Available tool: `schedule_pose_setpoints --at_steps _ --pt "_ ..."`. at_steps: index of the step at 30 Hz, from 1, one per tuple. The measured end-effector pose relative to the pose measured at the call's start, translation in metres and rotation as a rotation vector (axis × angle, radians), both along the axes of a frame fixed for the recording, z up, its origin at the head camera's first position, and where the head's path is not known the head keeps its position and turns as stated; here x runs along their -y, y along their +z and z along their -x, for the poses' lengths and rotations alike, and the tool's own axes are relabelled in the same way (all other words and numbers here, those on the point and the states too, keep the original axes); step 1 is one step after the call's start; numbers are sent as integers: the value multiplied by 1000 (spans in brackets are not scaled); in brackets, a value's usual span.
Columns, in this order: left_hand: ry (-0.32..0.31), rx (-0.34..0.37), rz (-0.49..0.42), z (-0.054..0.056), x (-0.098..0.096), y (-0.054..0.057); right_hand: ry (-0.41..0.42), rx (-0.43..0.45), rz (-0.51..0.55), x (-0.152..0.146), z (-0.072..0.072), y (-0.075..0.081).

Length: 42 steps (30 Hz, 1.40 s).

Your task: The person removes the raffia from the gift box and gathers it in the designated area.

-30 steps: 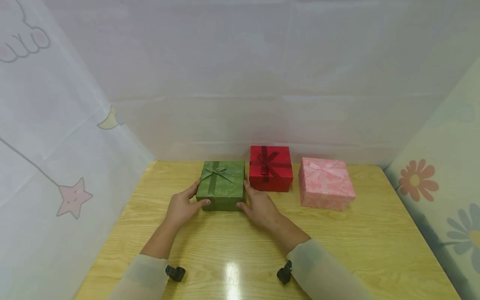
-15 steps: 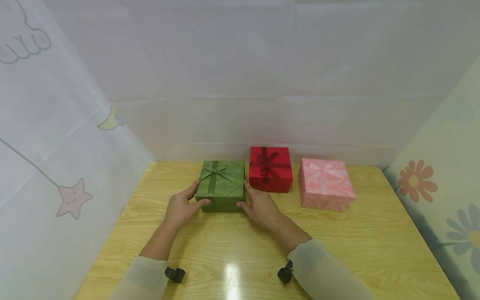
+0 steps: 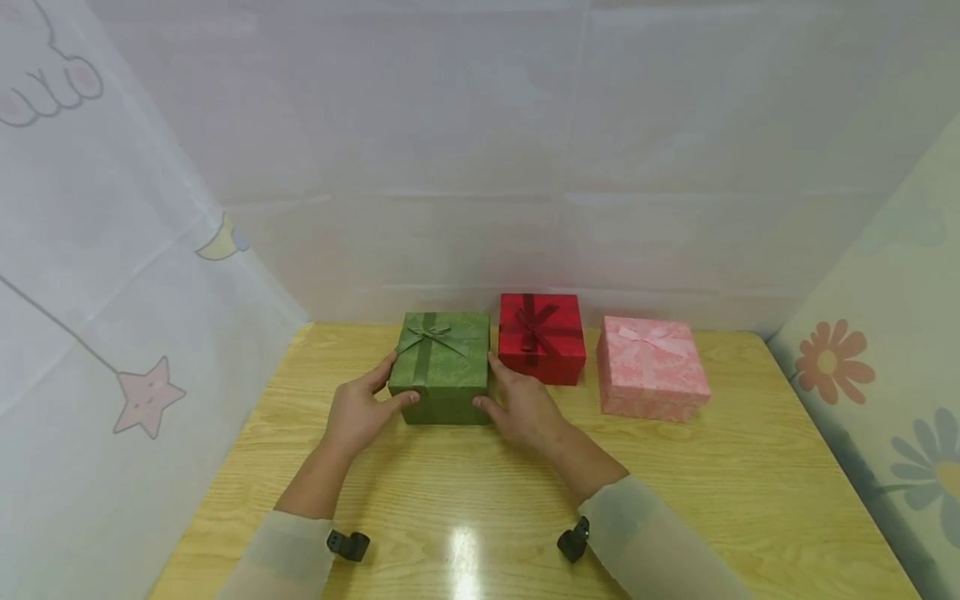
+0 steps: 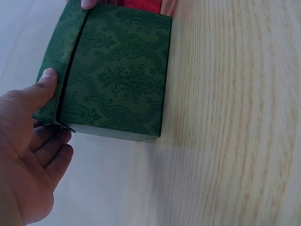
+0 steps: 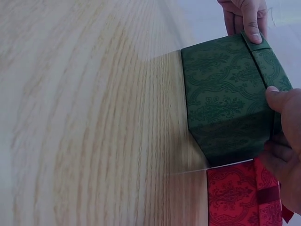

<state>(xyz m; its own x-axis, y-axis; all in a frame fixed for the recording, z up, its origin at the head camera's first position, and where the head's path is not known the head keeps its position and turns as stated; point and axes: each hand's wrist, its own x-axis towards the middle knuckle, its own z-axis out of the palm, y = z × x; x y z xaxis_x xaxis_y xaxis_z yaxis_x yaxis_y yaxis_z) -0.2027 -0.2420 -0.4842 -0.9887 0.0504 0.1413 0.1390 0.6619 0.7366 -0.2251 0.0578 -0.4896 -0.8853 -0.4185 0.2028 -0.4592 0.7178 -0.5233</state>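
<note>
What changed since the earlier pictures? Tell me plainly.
The green box's lid has risen slightly, with the left hand and right hand gripping it and moving up too. The box's base, red box and pink box stayed put.

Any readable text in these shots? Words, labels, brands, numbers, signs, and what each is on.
None readable in any view.
Green box, red box, pink box: only pattern and ribbon on the faces that show.
Wall cloths: drawings only, such as the star and moon.
Black wrist devices: too small to tell whether they carry any marking.
</note>
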Motion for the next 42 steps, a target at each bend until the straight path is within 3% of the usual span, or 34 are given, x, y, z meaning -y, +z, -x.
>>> schedule_pose_setpoints --at_steps 14,20,35,42 --pt "23 -10 -55 -5 0 11 8 -8 15 -9 -3 11" --pt "18 -60 -128 -6 1 10 -6 1 40 -13 -5 14" --pt "41 -104 -329 -11 2 13 14 -143 131 -21 -6 16" --pt "3 -156 -386 -15 2 16 48 -231 211 -25 -7 18"
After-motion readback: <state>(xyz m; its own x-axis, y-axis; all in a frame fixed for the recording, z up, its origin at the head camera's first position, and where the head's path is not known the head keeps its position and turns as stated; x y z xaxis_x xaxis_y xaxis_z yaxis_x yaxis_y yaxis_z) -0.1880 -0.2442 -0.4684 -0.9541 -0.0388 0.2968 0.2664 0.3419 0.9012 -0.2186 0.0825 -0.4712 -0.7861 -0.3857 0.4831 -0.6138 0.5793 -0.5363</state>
